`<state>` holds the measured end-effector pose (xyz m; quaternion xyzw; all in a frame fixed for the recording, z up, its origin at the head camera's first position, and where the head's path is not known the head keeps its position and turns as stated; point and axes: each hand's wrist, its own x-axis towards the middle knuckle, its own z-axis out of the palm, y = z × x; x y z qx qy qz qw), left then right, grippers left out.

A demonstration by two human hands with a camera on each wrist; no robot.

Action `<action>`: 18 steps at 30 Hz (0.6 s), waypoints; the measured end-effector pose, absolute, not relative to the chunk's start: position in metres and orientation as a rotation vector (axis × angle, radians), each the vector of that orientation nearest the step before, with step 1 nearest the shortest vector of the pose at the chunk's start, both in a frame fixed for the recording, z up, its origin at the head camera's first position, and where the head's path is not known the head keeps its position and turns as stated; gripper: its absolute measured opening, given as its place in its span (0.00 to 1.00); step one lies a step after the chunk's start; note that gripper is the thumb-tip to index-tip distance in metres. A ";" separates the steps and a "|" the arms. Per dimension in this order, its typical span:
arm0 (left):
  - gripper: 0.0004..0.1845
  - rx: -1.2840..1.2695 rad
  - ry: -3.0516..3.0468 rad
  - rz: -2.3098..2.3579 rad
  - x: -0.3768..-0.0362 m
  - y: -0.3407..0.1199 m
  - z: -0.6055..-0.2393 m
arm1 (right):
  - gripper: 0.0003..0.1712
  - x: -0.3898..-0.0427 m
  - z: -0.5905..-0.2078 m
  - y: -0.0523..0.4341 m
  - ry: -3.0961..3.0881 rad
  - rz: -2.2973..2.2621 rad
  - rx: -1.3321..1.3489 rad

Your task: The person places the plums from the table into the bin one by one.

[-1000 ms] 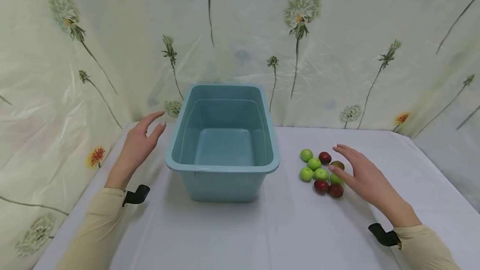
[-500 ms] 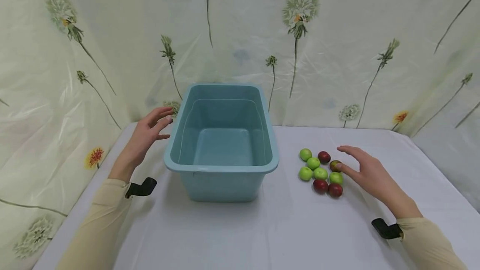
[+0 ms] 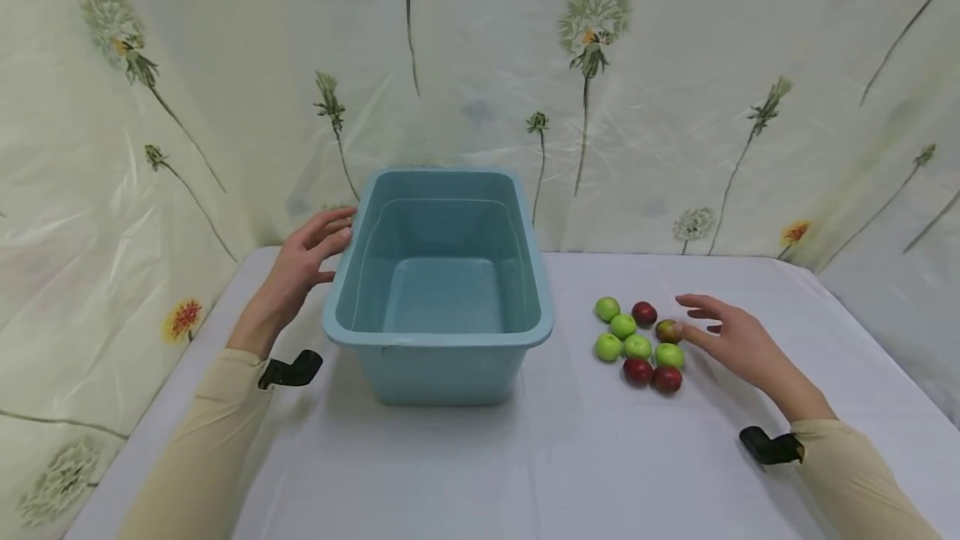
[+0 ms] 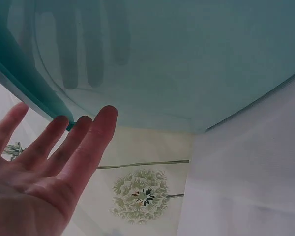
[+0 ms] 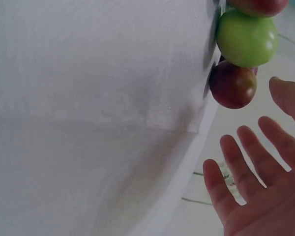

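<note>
A light blue plastic tub (image 3: 446, 377) stands upright in the middle of the table in the head view. My left hand (image 3: 296, 269) is beside its left wall, fingers extended at the rim; whether they touch it I cannot tell. Small green fruits (image 3: 608, 347) and dark red plum-like fruits (image 3: 637, 372) lie in a loose cluster to the right of the tub. Just right of the cluster hovers my right hand (image 3: 738, 348), its thumb close to a brownish-red fruit (image 5: 233, 85). In the right wrist view the fingers are spread, and the palm holds nothing.
A white cloth (image 3: 465, 473) covers the table. Behind and at the sides hangs a plastic curtain (image 3: 480, 48) printed with dandelions. Each wrist carries a black camera mount (image 3: 292, 369) over a beige sleeve.
My left hand has moved right, up to the tub's left side. My right hand has drawn slightly back to the right of the fruits, its fingers bending a little. Tub and fruits stay in place.
</note>
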<state>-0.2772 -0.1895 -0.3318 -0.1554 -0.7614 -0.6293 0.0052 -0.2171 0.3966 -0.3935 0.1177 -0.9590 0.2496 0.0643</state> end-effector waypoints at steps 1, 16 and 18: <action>0.30 -0.492 -2.387 -1.970 -0.278 -0.189 -0.332 | 0.31 -0.218 -0.395 0.397 -2.904 0.769 0.350; 0.27 -0.561 -2.336 -2.085 -0.284 -0.188 -0.335 | 0.30 -0.225 -0.400 0.401 -2.956 0.873 0.349; 0.27 -0.562 -2.328 -2.091 -0.284 -0.187 -0.336 | 0.30 -0.225 -0.401 0.401 -2.959 0.884 0.350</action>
